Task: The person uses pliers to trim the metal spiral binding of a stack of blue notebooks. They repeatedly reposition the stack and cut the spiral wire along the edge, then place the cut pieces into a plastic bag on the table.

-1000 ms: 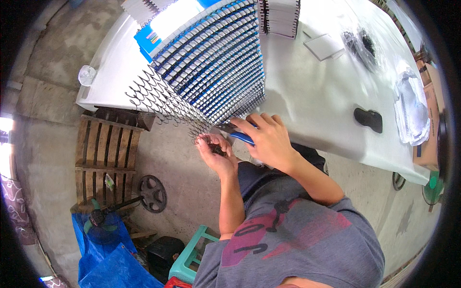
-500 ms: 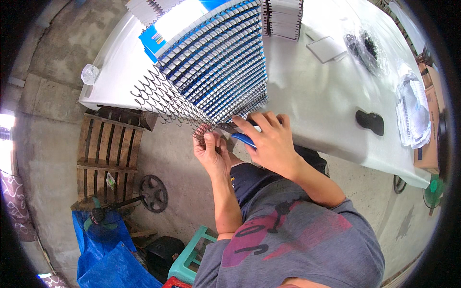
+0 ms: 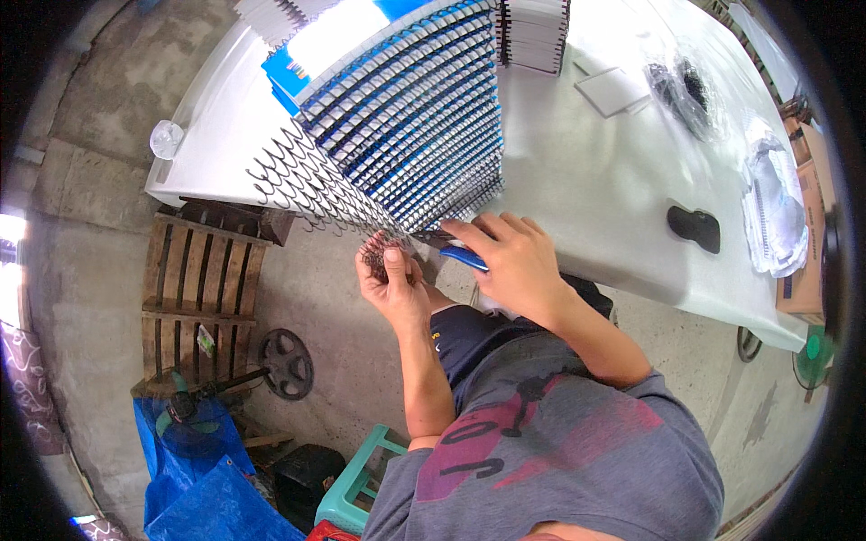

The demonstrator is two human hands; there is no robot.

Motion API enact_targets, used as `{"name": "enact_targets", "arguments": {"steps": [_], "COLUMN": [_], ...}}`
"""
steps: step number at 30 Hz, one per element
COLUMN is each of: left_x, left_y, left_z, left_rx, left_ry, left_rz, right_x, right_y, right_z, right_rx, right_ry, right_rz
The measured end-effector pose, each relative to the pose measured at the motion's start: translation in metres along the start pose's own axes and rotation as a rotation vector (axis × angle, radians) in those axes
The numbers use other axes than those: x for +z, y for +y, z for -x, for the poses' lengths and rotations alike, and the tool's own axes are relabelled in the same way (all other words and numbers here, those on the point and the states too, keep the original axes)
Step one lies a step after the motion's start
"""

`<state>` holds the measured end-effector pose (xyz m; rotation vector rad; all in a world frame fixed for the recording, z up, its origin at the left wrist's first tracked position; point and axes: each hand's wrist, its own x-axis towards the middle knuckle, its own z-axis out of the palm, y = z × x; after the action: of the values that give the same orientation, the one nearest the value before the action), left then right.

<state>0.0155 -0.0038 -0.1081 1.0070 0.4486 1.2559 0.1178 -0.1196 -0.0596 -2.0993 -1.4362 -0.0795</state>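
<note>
Black spiral coils (image 3: 311, 178) are striping a bound stack (image 3: 410, 113) in curved rows over blue and white, while a tool handle (image 3: 463, 258) is flashing bright blue. Before me, a tablecloth (image 3: 586, 200) is gleaming white, a grey shirt (image 3: 586, 487) is bearing a purple-and-pink print (image 3: 496, 410) with black marks, a stool (image 3: 338, 502) is showing sea green, and a tarpaulin (image 3: 216, 500) is spreading vivid blue.

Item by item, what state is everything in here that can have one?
Left hand: closed around dark wire pieces.
Right hand: gripping the blue-handled tool.
Blue-handled tool: held; open or shut unclear.
Notebooks: stacked, coil-bound.
Black coil ends: jutting past the notebooks' left side.
Blue tarp: creased.
</note>
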Motion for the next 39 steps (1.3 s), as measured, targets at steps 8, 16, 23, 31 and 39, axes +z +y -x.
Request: {"name": "enact_targets", "arguments": {"steps": [8,16,23,31,39], "left_x": [-0.001,-0.004,0.001,0.013,0.007], "left_y": [-0.001,-0.002,-0.005,-0.001,0.009], "left_z": [0.004,0.005,0.006,0.009,0.005], "left_rx": [-0.015,-0.017,0.028,-0.035,-0.079], "left_ry": [0.007,-0.033,-0.060,0.056,-0.054], "left_rz": [0.036,0.029,0.060,0.174,0.176], "right_x": [-0.006,-0.003,0.002,0.000,-0.015], "right_y": [-0.009,-0.013,-0.004,-0.004,-0.014], "right_z": [-0.004,-0.004,-0.005,-0.003,-0.004], "right_rx": [-0.048,-0.060,-0.050,-0.080,-0.063], "right_ry": [0.144,0.126,0.066,0.136,0.158], "right_rz": [0.075,0.126,0.012,0.080,0.125]}}
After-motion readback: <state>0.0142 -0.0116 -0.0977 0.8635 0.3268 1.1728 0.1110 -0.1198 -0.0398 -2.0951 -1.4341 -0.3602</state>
